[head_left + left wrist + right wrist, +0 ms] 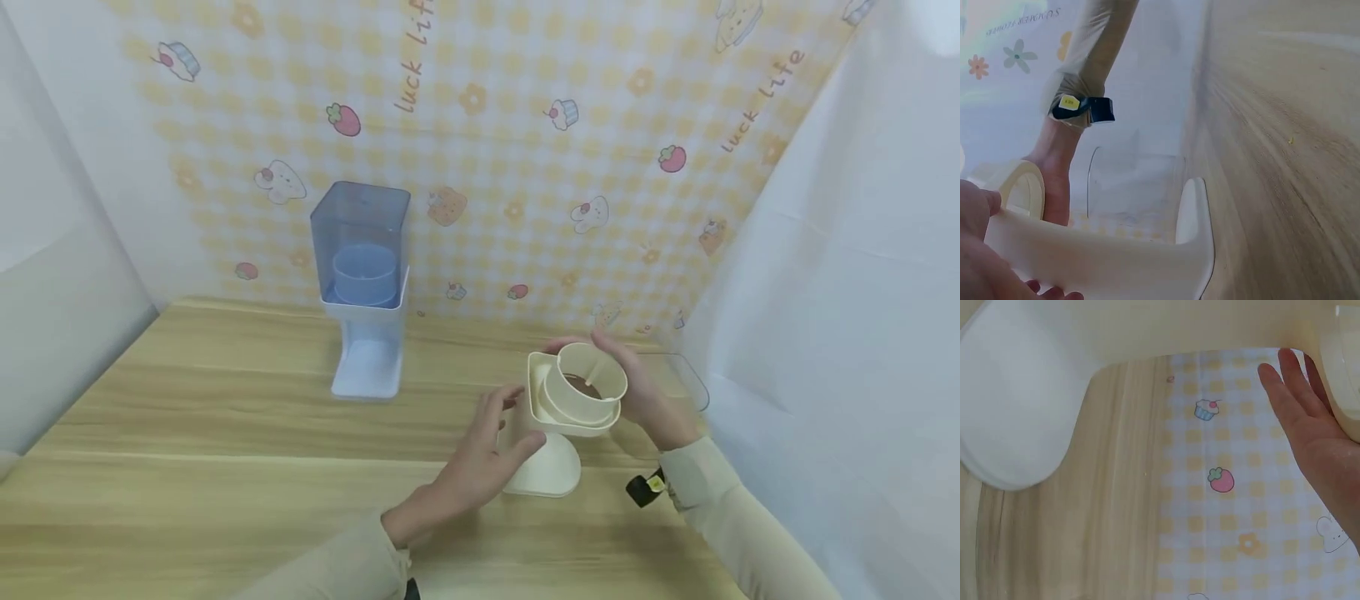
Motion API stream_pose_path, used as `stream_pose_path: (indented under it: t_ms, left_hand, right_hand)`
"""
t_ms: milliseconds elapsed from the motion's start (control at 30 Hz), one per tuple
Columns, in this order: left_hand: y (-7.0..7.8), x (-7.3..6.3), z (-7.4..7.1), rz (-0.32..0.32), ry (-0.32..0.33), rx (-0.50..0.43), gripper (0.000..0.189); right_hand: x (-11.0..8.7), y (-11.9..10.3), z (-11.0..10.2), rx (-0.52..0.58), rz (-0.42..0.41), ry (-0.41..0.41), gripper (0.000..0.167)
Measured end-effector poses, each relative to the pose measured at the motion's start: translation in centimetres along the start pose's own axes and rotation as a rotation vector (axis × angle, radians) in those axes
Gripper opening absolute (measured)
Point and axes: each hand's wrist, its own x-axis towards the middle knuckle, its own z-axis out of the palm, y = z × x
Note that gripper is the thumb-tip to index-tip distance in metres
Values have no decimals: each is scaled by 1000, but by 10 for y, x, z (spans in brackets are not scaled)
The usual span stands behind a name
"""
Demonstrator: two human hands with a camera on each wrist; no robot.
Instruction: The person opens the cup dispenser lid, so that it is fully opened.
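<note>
A cream dispenser stand (551, 467), with a square tray and a round, brown-bottomed cup (592, 367) on top, stands upright on the wooden table. To its left, my left hand (480, 458) is at the column, thumb in front and fingers apart; in the left wrist view this hand (985, 250) lies along the column (1097, 250). Behind and to the right of the tray is my right hand (637, 383), its thumb raised beside the cup. Stretched fingers (1291, 394) show beyond the cream body in the right wrist view; the right thumb is hidden there.
A blue-grey dispenser (367, 308) with a translucent hood stands at the back left. A clear plastic container (686, 375) lies on the right, partly behind my right arm. Patterned cloth (480, 167) covers the wall behind; a white sheet (840, 333) hangs right.
</note>
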Motion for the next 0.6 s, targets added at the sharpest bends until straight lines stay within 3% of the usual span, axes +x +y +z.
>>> stream_pose_path:
  t_ms: [200,367,500,600]
  left_hand:
    - [-3,3,2,14,-34,9,57]
    - [0,14,0,-64,-39,-110,55]
    - [6,35,-4,-100,27,-265,57]
    - [9,53,-3,-119,49,-297,57]
  right_hand:
    - [-8,11,4,-8,-83,51,70]
    - [-14,16,22,-88,-121,273,63]
    - [-13,16,42,-198,-106,459,50]
    - [-10,15,49,-256,-119,559,54]
